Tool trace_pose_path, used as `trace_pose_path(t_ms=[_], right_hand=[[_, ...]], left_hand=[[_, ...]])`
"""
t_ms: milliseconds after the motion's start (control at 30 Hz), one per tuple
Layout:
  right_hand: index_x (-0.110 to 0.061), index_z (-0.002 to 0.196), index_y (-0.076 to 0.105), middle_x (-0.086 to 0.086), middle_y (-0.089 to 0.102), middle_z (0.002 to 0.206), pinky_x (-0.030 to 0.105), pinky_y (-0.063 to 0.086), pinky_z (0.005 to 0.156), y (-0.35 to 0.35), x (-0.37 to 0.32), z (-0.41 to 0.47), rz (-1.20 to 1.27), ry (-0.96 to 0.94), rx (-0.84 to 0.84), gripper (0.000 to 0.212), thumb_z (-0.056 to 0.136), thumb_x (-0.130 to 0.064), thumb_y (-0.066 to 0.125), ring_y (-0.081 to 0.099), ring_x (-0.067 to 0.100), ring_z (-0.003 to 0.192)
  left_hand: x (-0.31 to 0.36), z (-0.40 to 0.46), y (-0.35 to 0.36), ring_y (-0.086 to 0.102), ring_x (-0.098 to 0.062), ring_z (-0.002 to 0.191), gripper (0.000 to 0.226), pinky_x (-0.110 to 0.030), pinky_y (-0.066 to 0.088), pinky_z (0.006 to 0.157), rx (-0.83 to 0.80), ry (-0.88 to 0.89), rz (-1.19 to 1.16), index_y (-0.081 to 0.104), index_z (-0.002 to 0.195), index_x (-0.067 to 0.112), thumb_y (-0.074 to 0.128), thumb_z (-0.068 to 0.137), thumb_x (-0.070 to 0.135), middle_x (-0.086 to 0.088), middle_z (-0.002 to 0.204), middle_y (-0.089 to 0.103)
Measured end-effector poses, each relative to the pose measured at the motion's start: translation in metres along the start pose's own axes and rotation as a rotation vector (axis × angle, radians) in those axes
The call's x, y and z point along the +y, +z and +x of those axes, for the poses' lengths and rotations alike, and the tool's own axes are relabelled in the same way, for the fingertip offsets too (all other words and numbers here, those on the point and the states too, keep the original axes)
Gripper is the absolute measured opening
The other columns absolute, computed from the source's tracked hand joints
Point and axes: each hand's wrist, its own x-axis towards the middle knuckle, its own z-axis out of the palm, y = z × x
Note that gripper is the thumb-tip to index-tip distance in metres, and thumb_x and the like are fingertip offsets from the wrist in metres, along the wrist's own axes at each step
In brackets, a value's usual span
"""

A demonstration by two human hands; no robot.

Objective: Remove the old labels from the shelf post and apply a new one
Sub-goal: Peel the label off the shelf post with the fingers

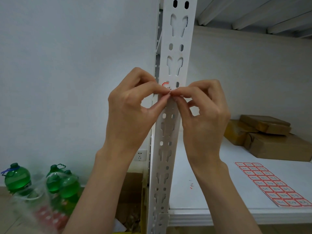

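A white perforated shelf post runs up the middle of the view. A red-bordered label sticks to it at hand height, mostly hidden behind my fingers. My left hand and my right hand meet in front of the post, fingertips touching. Both pinch something small between thumb and forefinger right at the label's lower edge; what they pinch is too small to make out. A sheet of red-bordered labels lies flat on the white shelf at the lower right.
Brown wrapped parcels are stacked at the back right of the shelf. Green bottles stand on the floor at lower left, next to an open cardboard box. A wall socket sits behind the post.
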Motion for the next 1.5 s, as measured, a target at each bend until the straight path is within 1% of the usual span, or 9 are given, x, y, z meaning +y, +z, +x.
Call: trace_pose_path(t_ms=[67, 233, 333, 433, 567, 767, 867, 1267, 1500], right_hand=[[-0.011, 0.097, 0.075, 0.009, 0.061, 0.098, 0.008, 0.047, 0.078, 0.004, 0.0, -0.001, -0.014, 0.001, 0.014, 0.005, 0.092, -0.012, 0.073, 0.044, -0.001, 0.093], [-0.012, 0.096, 0.072, 0.004, 0.053, 0.101, 0.006, 0.045, 0.073, 0.014, -0.004, -0.002, -0.028, 0.041, 0.034, 0.004, 0.095, -0.01, 0.069, 0.046, 0.002, 0.092], [-0.013, 0.098, 0.07, 0.008, 0.054, 0.104, 0.009, 0.046, 0.073, 0.018, -0.007, -0.002, -0.039, 0.068, 0.019, 0.007, 0.094, -0.011, 0.065, 0.05, 0.012, 0.095], [-0.015, 0.102, 0.068, 0.009, 0.052, 0.108, 0.012, 0.048, 0.075, 0.021, -0.009, -0.001, -0.038, 0.097, -0.005, 0.01, 0.093, -0.014, 0.062, 0.051, 0.015, 0.099], [-0.015, 0.103, 0.065, 0.008, 0.048, 0.11, 0.006, 0.046, 0.076, 0.022, -0.01, -0.001, -0.009, 0.129, -0.044, 0.013, 0.091, -0.01, 0.063, 0.049, 0.013, 0.098], [-0.013, 0.105, 0.063, 0.0, 0.044, 0.108, 0.001, 0.043, 0.081, 0.024, -0.012, -0.001, 0.023, 0.168, -0.03, 0.015, 0.093, -0.017, 0.057, 0.048, 0.006, 0.094], [-0.013, 0.105, 0.062, 0.0, 0.043, 0.107, 0.003, 0.044, 0.081, 0.026, -0.011, -0.003, 0.03, 0.161, -0.023, 0.012, 0.094, -0.012, 0.057, 0.049, 0.007, 0.094], [-0.011, 0.105, 0.06, -0.003, 0.041, 0.107, 0.014, 0.049, 0.082, 0.033, -0.011, -0.005, 0.07, 0.168, 0.009, 0.011, 0.098, -0.013, 0.051, 0.054, 0.02, 0.099], [-0.009, 0.104, 0.058, -0.003, 0.041, 0.107, 0.02, 0.053, 0.081, 0.033, -0.011, -0.005, 0.093, 0.165, 0.017, 0.009, 0.099, -0.011, 0.051, 0.055, 0.022, 0.099]], left_hand=[[-0.002, 0.0, -0.001, 0.063, -0.015, 0.08, 0.013, -0.019, 0.055, 0.073, -0.007, -0.002, -0.039, 0.08, 0.093, 0.008, 0.081, 0.087, 0.02, -0.008, 0.09, 0.067], [-0.003, 0.0, 0.001, 0.068, -0.019, 0.083, 0.011, -0.026, 0.061, 0.073, -0.006, -0.064, -0.172, 0.079, 0.098, 0.006, 0.079, 0.088, 0.013, -0.008, 0.092, 0.065], [0.0, -0.001, 0.002, 0.069, -0.017, 0.084, 0.011, -0.024, 0.061, 0.072, 0.0, -0.103, -0.211, 0.079, 0.098, 0.007, 0.077, 0.088, 0.011, -0.007, 0.093, 0.065], [0.001, 0.0, 0.001, 0.07, -0.015, 0.084, 0.011, -0.021, 0.061, 0.073, -0.001, -0.128, -0.231, 0.079, 0.098, 0.008, 0.077, 0.088, 0.011, -0.006, 0.094, 0.065], [0.004, 0.001, 0.001, 0.07, -0.013, 0.084, 0.011, -0.018, 0.059, 0.072, -0.02, -0.177, -0.259, 0.077, 0.098, 0.009, 0.077, 0.088, 0.013, -0.002, 0.096, 0.064], [0.01, 0.002, 0.003, 0.069, -0.006, 0.088, 0.028, -0.015, 0.057, 0.07, -0.032, -0.433, -0.413, 0.063, 0.101, 0.013, 0.082, 0.084, 0.025, 0.007, 0.098, 0.068], [0.011, 0.003, 0.004, 0.069, -0.004, 0.09, 0.031, -0.014, 0.056, 0.071, -0.041, -0.497, -0.444, 0.064, 0.104, 0.013, 0.083, 0.082, 0.025, 0.009, 0.099, 0.069], [0.01, 0.005, 0.003, 0.067, 0.003, 0.091, 0.031, -0.01, 0.054, 0.074, -0.076, -0.556, -0.467, 0.065, 0.106, 0.017, 0.082, 0.081, 0.024, 0.014, 0.1, 0.068], [0.008, 0.005, 0.001, 0.068, 0.001, 0.089, 0.032, -0.011, 0.054, 0.072, -0.096, -0.569, -0.493, 0.065, 0.104, 0.018, 0.084, 0.08, 0.024, 0.014, 0.098, 0.069]])
